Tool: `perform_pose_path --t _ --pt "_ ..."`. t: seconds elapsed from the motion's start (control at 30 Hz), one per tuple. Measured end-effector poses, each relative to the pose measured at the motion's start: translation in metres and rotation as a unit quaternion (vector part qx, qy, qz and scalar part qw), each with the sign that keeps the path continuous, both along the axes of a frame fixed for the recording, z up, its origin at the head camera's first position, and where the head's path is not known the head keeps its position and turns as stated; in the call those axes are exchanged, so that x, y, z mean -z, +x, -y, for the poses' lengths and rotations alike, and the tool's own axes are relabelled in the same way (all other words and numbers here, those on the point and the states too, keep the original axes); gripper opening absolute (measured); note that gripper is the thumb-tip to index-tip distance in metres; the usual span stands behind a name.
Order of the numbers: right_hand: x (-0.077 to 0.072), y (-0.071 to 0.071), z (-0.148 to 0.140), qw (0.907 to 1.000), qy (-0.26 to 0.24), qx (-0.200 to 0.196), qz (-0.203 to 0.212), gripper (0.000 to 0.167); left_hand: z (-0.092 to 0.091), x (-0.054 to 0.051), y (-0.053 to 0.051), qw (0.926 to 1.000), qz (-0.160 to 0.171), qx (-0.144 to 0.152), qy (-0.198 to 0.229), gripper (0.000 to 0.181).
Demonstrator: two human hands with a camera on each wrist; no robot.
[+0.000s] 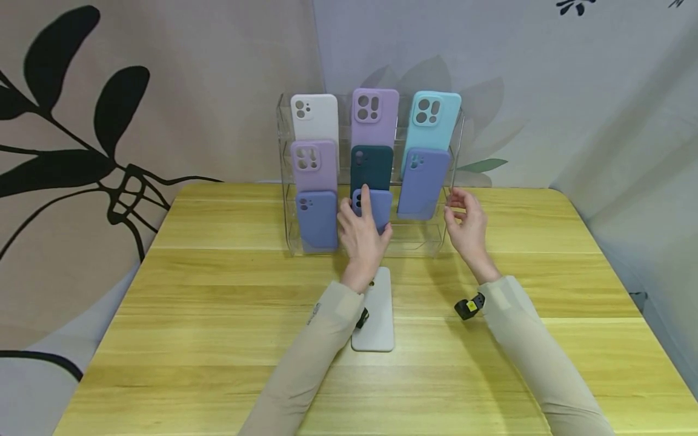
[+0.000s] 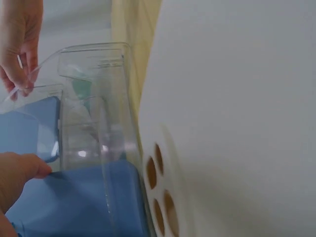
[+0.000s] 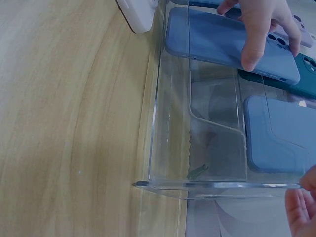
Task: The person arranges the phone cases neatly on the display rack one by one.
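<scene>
My left hand (image 1: 362, 233) grips a blue phone case (image 1: 382, 204) by its sides in the lowest middle slot of a clear tiered rack (image 1: 414, 247). Its index finger lies over the case's camera cutouts; the left wrist view shows the thumb on one edge. At the rack's right side, my right hand (image 1: 468, 221) pinches the clear side wall. Close by it leans another blue phone case (image 1: 424, 184), one tier up. Behind the gripped case stands a dark green phone case (image 1: 372, 166). A white phone case (image 1: 382, 315) lies flat on the table, partly under my left wrist.
The rack's left column holds a white case (image 1: 316, 121), a lilac case (image 1: 316, 166) and a blue case (image 1: 317, 221). Farther back are a lilac case (image 1: 375, 127) and a turquoise case (image 1: 436, 127). A wall stands behind the wooden table (image 1: 218, 290).
</scene>
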State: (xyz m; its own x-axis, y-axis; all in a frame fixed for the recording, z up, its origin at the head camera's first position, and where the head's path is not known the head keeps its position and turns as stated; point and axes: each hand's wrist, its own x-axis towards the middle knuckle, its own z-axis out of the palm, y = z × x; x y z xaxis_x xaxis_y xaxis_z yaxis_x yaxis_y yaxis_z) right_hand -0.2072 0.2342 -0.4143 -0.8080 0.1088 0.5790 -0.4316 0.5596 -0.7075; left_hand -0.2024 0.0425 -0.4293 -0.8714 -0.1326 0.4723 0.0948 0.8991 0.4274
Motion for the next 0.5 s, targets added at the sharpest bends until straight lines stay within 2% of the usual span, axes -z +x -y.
perform_pose_path --t 0.13,0.3,0.5 --pt "0.0 0.0 0.0 1.0 0.003 0.0 -0.004 0.031 0.001 -0.005 0.004 0.9999 0.009 0.001 -0.012 0.09" --pt "0.0 0.0 0.0 1.0 0.002 0.001 -0.001 0.031 0.004 -0.012 0.009 0.9994 0.0 0.005 -0.033 0.087" --pt "0.0 0.0 0.0 1.0 0.0 0.002 -0.002 0.031 0.007 -0.022 0.022 0.9992 0.002 0.03 -0.028 0.08"
